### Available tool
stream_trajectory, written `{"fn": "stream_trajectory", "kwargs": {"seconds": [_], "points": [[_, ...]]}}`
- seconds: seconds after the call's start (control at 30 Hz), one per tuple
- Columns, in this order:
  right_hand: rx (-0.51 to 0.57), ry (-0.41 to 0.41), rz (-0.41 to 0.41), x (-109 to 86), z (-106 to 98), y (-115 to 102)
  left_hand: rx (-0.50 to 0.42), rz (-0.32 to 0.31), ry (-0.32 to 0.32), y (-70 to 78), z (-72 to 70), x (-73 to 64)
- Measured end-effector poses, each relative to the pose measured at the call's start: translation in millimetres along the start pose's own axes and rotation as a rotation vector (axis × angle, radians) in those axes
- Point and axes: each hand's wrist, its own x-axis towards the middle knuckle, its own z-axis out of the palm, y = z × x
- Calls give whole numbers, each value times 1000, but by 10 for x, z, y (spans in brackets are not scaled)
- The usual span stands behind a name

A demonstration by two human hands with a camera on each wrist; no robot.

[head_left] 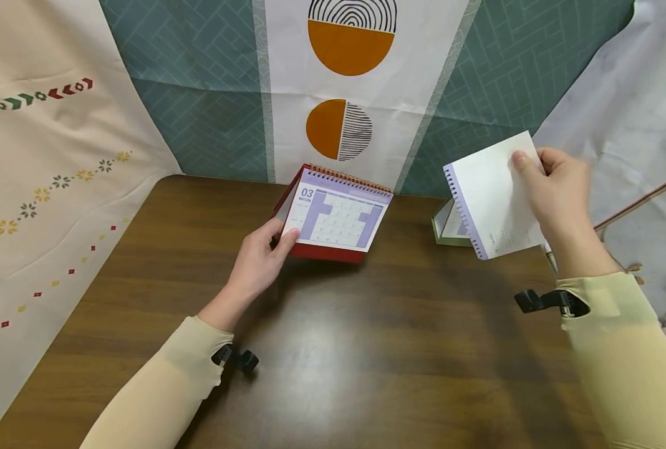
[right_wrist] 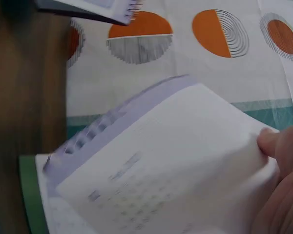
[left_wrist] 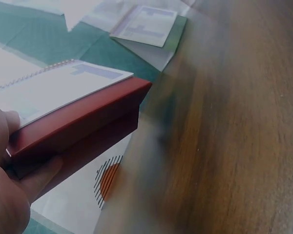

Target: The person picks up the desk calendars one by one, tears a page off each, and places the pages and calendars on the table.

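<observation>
A red spiral-bound desk calendar (head_left: 338, 218), its page marked 03, stands tilted at the back of the table. My left hand (head_left: 259, 255) grips its left edge, the thumb on the page and the fingers behind, hidden in the head view. My right hand (head_left: 560, 184) pinches a loose calendar sheet (head_left: 496, 199) by its outer edge. That sheet has a lilac strip with punched holes and looks mostly white; its faint print shows in the right wrist view. Whether it is one sheet or several, I cannot tell. Behind it stands a green-based desk calendar (head_left: 444, 227), partly covered.
Brown wood table (head_left: 333, 349) spreads in front of both hands. Patterned cloth (head_left: 209, 93) hangs along the back, a cream cloth (head_left: 47, 187) on the left and a white one (head_left: 647, 137) on the right. A thin stick (head_left: 647, 198) leans at the right.
</observation>
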Motion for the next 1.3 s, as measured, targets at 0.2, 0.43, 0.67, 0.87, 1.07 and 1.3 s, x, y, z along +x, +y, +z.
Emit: {"fn": "stream_trajectory", "kwargs": {"seconds": [0.2, 0.43, 0.67, 0.87, 1.07, 1.3], "points": [[-309, -176, -165, -233, -53, 217, -19, -21, -14, 12, 25, 24], [-416, -278, -342, -503, -119, 487, -25, -33, -24, 43, 49, 49], [-497, -242, -486, -732, -157, 852, -27, -30, -18, 61, 64, 81], [-533, -189, -635, -923, -161, 1101, -31, -41, -27, 69, 77, 91], [-537, -147, -727, -1084, -202, 1285, -28, -41, -25, 63, 89, 105], [-591, -204, -606, -1286, -225, 1479, -44, -44, -32, 40, 114, 113]]}}
